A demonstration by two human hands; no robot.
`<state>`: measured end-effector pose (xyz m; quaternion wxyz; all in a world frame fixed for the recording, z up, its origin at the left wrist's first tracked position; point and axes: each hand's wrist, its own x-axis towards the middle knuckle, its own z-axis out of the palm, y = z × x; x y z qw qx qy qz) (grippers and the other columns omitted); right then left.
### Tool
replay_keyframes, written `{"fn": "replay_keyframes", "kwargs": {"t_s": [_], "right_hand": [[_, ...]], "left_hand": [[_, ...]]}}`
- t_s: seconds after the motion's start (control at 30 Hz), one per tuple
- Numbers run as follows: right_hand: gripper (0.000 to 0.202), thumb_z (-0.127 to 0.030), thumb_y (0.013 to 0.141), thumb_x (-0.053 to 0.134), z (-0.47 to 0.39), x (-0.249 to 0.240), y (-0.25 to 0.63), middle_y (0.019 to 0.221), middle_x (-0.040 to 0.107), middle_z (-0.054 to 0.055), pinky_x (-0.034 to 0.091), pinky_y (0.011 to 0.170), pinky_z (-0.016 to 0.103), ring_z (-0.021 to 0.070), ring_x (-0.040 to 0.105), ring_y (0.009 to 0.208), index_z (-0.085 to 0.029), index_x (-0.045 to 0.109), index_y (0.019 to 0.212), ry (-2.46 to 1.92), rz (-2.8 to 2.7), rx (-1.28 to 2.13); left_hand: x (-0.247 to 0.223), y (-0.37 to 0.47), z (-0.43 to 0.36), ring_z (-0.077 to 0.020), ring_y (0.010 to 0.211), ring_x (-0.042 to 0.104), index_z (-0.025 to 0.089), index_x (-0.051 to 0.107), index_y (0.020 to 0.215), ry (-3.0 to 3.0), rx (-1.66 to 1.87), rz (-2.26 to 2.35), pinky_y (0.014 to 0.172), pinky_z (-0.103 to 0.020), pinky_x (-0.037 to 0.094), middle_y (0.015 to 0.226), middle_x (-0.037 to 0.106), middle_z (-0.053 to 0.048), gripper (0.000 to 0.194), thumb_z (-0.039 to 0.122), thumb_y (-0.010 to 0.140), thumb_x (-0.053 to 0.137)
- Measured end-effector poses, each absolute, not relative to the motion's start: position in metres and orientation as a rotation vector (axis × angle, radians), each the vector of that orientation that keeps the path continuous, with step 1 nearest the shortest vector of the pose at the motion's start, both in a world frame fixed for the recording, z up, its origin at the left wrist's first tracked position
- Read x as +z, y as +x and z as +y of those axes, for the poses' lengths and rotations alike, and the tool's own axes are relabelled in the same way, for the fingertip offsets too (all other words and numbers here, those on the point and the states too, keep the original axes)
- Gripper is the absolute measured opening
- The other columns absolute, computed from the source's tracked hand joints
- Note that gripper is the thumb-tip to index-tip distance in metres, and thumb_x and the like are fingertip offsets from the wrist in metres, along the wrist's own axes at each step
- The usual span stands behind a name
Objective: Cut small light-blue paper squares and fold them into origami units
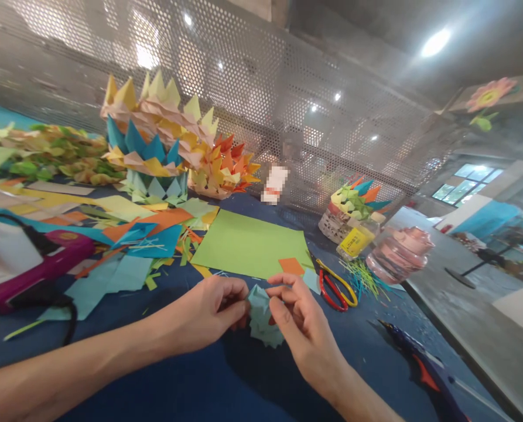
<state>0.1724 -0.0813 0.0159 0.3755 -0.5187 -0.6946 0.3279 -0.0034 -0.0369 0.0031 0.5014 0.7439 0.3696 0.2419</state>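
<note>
A small pale blue-green folded paper piece (265, 319) with pointed edges is held between my two hands over the dark blue table. My left hand (215, 310) pinches its left side with thumb and forefinger. On the other side, my right hand (294, 316) has its thumb and fingertips at the paper's right edge, fingers curled. Just beyond the hands lies a large green sheet (252, 243), with a small orange square (291, 266) on its near right corner.
Scissors (335, 284) with red and yellow handles lie right of the green sheet. A blue glue gun (423, 363) is at right, a magenta one (37, 269) at left. Bottles (399, 255), paper scraps (156, 225) and folded-paper crowns (156, 146) stand or lie farther back.
</note>
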Motion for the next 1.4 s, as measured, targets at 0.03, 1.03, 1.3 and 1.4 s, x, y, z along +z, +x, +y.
{"fn": "replay_keyframes", "kwargs": {"t_s": [0.03,1.03,1.3,1.4], "right_hand": [[0.02,-0.027,0.086,0.044,-0.081,0.017,0.173,0.088,0.059,0.004,0.046,0.058,0.023,0.0102,0.056,0.064,-0.02,0.045,0.104,-1.325,-1.788,0.822],[0.007,-0.023,0.08,0.052,-0.069,0.012,0.163,0.075,0.06,0.001,0.046,0.06,0.022,0.0109,0.055,0.064,-0.017,0.055,0.082,-1.262,-1.869,0.495],[0.008,-0.021,0.079,0.05,-0.048,0.022,0.144,0.073,0.059,0.0,0.046,0.057,0.021,0.0093,0.055,0.06,-0.017,0.056,0.083,-1.147,-1.873,0.439],[0.012,-0.021,0.079,0.051,-0.041,0.02,0.14,0.071,0.057,0.0,0.045,0.056,0.02,0.0087,0.054,0.058,-0.017,0.057,0.088,-1.13,-1.84,0.447]], "left_hand": [[0.002,-0.004,-0.036,-0.0122,0.059,0.054,0.018,0.05,0.064,1.804,0.581,0.894,0.056,-0.022,0.04,0.062,0.06,0.0,0.021,0.032,0.078,0.044],[-0.004,-0.002,-0.03,-0.0124,0.061,0.057,0.012,0.057,0.071,1.488,0.773,0.634,0.052,-0.022,0.044,0.067,0.06,-0.003,0.026,0.037,0.072,0.06],[0.008,-0.01,-0.028,-0.0094,0.059,0.053,0.013,0.057,0.068,1.405,0.935,0.695,0.052,-0.02,0.04,0.066,0.057,-0.001,0.024,0.036,0.07,0.062],[0.008,-0.011,-0.024,-0.0086,0.058,0.052,0.013,0.056,0.068,1.398,0.993,0.719,0.05,-0.019,0.039,0.068,0.057,0.0,0.025,0.037,0.067,0.064]]}}
